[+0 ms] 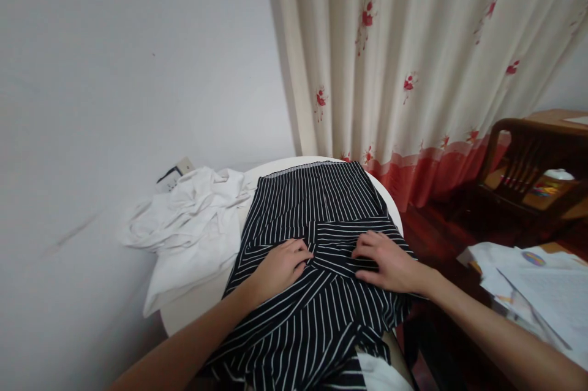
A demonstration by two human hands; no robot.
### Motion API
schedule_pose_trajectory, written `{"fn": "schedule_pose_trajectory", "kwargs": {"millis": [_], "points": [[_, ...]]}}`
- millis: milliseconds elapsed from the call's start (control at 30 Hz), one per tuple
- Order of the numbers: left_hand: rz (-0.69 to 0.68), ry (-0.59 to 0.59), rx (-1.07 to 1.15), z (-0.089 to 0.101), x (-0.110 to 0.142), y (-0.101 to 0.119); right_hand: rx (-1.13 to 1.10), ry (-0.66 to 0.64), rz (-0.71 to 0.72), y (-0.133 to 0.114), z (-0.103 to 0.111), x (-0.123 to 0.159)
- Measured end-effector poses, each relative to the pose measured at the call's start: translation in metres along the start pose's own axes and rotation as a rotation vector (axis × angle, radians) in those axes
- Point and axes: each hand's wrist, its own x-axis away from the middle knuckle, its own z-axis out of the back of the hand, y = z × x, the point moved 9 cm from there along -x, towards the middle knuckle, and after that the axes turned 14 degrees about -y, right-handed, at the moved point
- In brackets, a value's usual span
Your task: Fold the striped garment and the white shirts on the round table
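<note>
A black garment with white stripes (316, 195) lies spread over a white round-edged table (389, 198). Across its middle runs a striped waist band gathered at a knot or fold; the lower part is rumpled and hangs toward me. My left hand (282, 265) rests on the garment just left of that gathered spot, thumb and fingers slightly apart. On the right end of the band lies my right hand (388, 261), its fingers spread and a little bent against the cloth. Whether either hand pinches any fabric is hard to see.
White crumpled cloth (197, 213) lies left of the garment, against the wall, beside a socket box (172, 176). A flowered curtain (367, 72) hangs behind. To the right are a wooden chair (496, 189) and a stack of papers (542, 293).
</note>
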Motion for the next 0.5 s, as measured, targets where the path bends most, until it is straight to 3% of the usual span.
{"fn": "schedule_pose_trajectory", "kwargs": {"millis": [67, 200, 333, 433, 500], "points": [[0.015, 0.048, -0.024, 0.0, -0.002, 0.004, 0.047, -0.102, 0.048, -0.02, -0.011, -0.001], [-0.034, 0.138, -0.063, 0.009, -0.001, 0.02, 0.103, -0.12, 0.016, -0.019, -0.017, 0.007], [-0.107, -0.029, -0.042, 0.0, 0.004, 0.031, 0.083, -0.101, 0.016, -0.015, -0.018, 0.027], [-0.093, -0.094, 0.002, 0.001, 0.017, 0.035, -0.03, 0.019, 0.018, -0.007, -0.014, 0.05], [-0.066, -0.075, 0.023, 0.006, 0.031, 0.039, -0.156, 0.244, -0.042, 0.014, -0.008, 0.074]]}}
